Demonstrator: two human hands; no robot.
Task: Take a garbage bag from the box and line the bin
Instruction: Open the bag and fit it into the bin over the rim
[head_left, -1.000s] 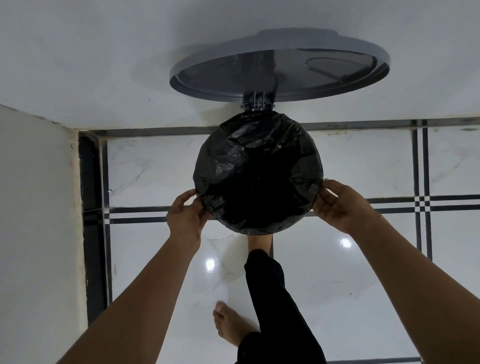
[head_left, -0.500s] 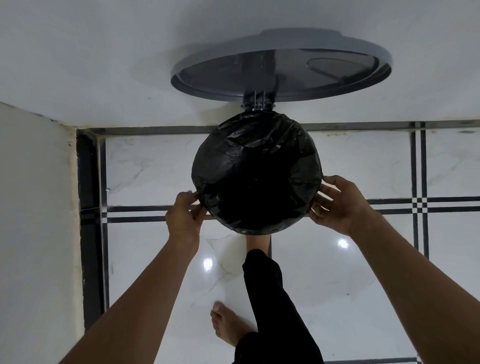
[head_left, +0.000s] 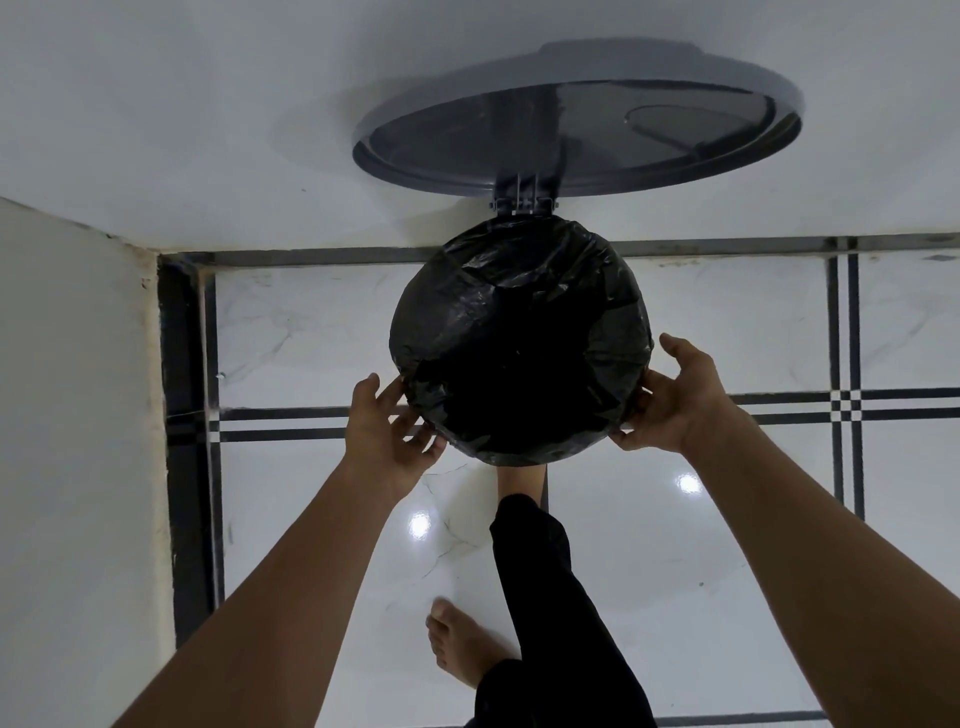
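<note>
I look straight down into a round pedal bin whose mouth is covered by a black garbage bag (head_left: 519, 338), folded over the rim all round. The grey lid (head_left: 576, 130) stands open on its hinge against the back wall. My left hand (head_left: 387, 431) touches the bag at the lower left of the rim with loosely spread fingers. On the lower right of the rim, my right hand (head_left: 675, 400) rests against the bag with fingers straight and thumb low. The bag box is out of view.
A foot (head_left: 519, 480) in a black trouser leg reaches under the bin's near edge. The other bare foot (head_left: 462, 644) stands on the glossy white tile floor. A white wall (head_left: 78, 415) closes the left side, and another wall runs behind the bin.
Both hands have slid along the rim toward its near side. The right hand's fingers have straightened. The bag lies smoother over the rim.
</note>
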